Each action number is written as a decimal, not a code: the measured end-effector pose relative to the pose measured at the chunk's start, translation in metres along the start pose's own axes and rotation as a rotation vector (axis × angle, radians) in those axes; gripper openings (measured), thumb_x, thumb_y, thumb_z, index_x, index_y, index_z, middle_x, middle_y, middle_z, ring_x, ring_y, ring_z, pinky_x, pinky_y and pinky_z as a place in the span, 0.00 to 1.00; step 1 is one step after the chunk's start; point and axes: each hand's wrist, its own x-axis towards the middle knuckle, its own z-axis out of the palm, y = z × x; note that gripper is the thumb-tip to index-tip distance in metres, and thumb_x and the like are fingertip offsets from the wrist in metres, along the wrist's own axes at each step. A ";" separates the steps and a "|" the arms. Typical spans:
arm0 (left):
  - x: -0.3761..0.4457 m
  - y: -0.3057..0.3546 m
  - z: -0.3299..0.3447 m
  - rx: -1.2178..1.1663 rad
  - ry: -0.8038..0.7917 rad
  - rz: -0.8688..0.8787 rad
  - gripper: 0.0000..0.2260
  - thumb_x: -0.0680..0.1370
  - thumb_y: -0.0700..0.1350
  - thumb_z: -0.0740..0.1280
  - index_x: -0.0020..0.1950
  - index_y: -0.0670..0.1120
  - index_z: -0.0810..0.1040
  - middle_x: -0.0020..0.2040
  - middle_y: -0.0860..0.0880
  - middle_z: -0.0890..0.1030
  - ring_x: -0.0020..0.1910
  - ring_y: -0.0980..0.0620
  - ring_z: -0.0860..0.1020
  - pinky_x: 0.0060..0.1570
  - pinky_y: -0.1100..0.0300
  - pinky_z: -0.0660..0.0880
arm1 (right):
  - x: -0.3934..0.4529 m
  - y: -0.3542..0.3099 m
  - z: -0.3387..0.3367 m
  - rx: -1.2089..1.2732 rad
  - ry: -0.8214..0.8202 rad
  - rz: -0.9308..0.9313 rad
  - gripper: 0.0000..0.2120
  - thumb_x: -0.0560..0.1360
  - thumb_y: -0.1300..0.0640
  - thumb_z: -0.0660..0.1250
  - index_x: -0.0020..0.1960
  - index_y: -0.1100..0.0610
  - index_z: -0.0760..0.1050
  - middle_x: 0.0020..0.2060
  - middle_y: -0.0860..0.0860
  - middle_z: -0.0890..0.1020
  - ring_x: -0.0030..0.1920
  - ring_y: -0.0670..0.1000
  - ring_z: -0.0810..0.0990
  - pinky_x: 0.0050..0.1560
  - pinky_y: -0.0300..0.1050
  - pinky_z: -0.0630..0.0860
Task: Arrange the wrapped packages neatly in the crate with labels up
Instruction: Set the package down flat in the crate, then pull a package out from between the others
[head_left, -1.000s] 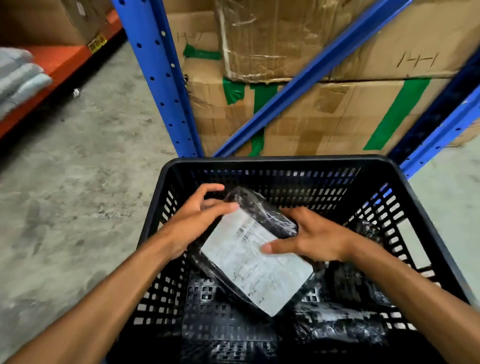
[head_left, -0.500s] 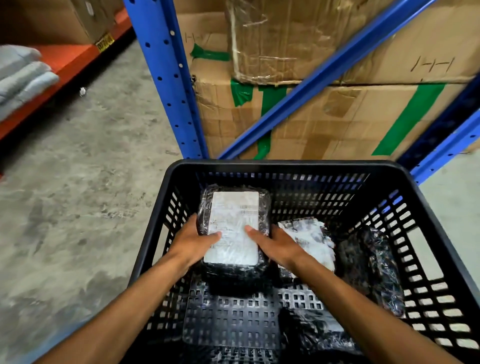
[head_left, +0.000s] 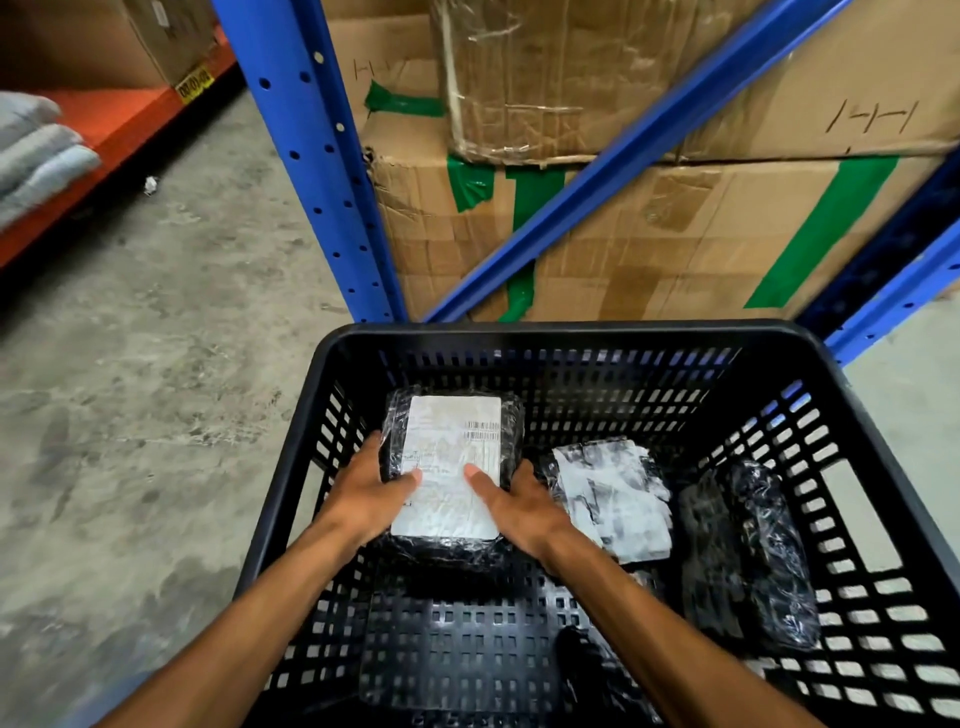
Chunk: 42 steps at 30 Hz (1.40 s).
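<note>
Fingers curled down the two long sides of a labelled package (head_left: 451, 467), mostly hidden behind it; both thumbs lie flat on the white shipping label, tips close together, not touching. Left hand (head_left: 371, 491) clasps the package's left edge, right hand (head_left: 511, 506) the right edge, forearms reaching in from the near rim. Package wrapped in black film, label face up with barcode at upper right, sitting in the far-left corner of the black perforated crate (head_left: 810, 353), near the back wall. Just right of it, a second package (head_left: 613, 499) lies label up, its label crumpled under film, tilted slightly. Further right, well apart from the first, a third package (head_left: 748, 551) shows only black wrap, no label visible. Near floor of crate bare grid. Beyond the crate: blue racking upright (head_left: 311, 171), diagonal brace, stacked cardboard cartons (head_left: 649, 244) with green tape. Concrete floor (head_left: 156, 389) left; orange shelf (head_left: 130, 119) at far left.
</note>
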 end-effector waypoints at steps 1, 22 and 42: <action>-0.001 0.001 -0.001 0.015 0.003 -0.007 0.32 0.75 0.48 0.68 0.76 0.55 0.58 0.72 0.50 0.70 0.69 0.47 0.71 0.70 0.48 0.67 | 0.000 -0.001 -0.001 -0.027 -0.004 0.018 0.44 0.78 0.36 0.55 0.79 0.58 0.36 0.79 0.54 0.53 0.78 0.56 0.55 0.74 0.46 0.56; -0.023 0.062 0.149 0.001 -0.522 0.037 0.26 0.80 0.60 0.52 0.76 0.52 0.60 0.77 0.47 0.62 0.74 0.47 0.63 0.73 0.50 0.59 | 0.030 0.053 -0.113 -0.094 0.336 0.232 0.24 0.78 0.49 0.63 0.67 0.64 0.72 0.63 0.58 0.77 0.57 0.55 0.80 0.60 0.42 0.74; -0.024 0.063 0.163 -0.504 -0.357 -0.142 0.29 0.68 0.59 0.73 0.66 0.52 0.71 0.60 0.47 0.80 0.58 0.46 0.78 0.54 0.48 0.77 | -0.025 0.018 -0.140 0.114 -0.005 0.069 0.15 0.82 0.60 0.54 0.53 0.63 0.79 0.48 0.57 0.82 0.47 0.53 0.81 0.56 0.50 0.78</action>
